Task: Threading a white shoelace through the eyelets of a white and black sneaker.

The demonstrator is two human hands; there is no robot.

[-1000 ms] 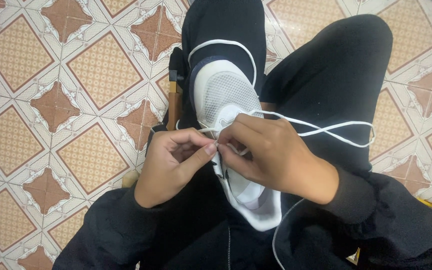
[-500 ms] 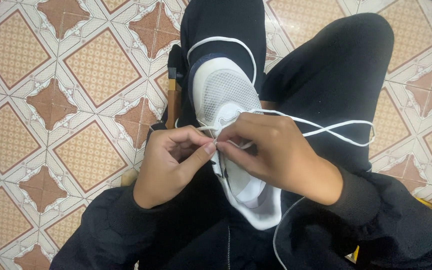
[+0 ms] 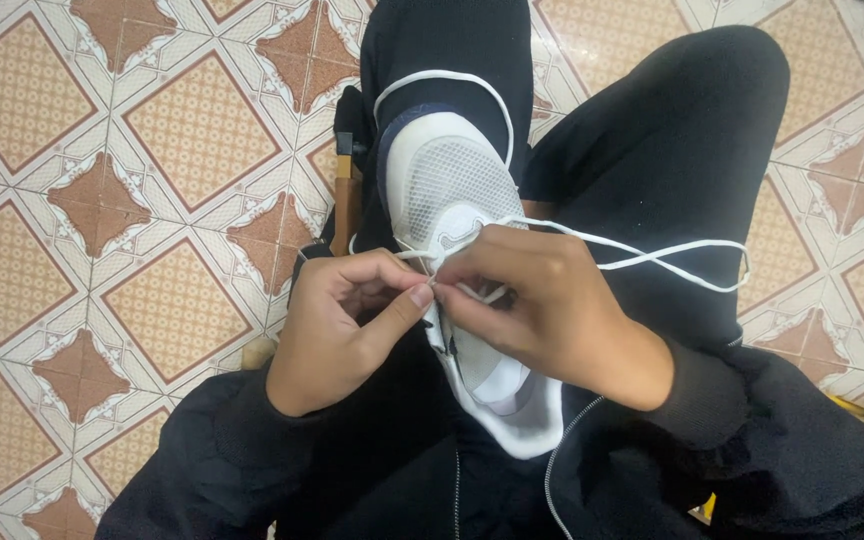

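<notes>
Nearest the camera, black sleeves (image 3: 212,450) and a zipped black jacket (image 3: 512,490) fill the lower edge, with the open heel end of a white sneaker (image 3: 452,195) lying on the person's lap, toe pointing away.

Just above that, the two hands meet over the shoe's lacing area. The left hand (image 3: 337,330) comes in from the left side of the shoe, its fingers (image 3: 387,275) curled and its thumb pressed forward, pinched shut on the white shoelace (image 3: 652,255) right at the tongue. The right hand (image 3: 552,305) lies across the middle of the shoe and hides that part of it; its fingers are bent inward and closed on the same lace, tips touching or nearly touching the left thumb. The exact grip point is hidden beneath the knuckles.

From between the fingers the lace runs out to the right, crossing itself over the black trouser leg (image 3: 672,160), and another stretch loops around the toe of the shoe.

Farther off, a wooden stool part (image 3: 345,205) shows beside the shoe, on the patterned tile floor (image 3: 132,180).
</notes>
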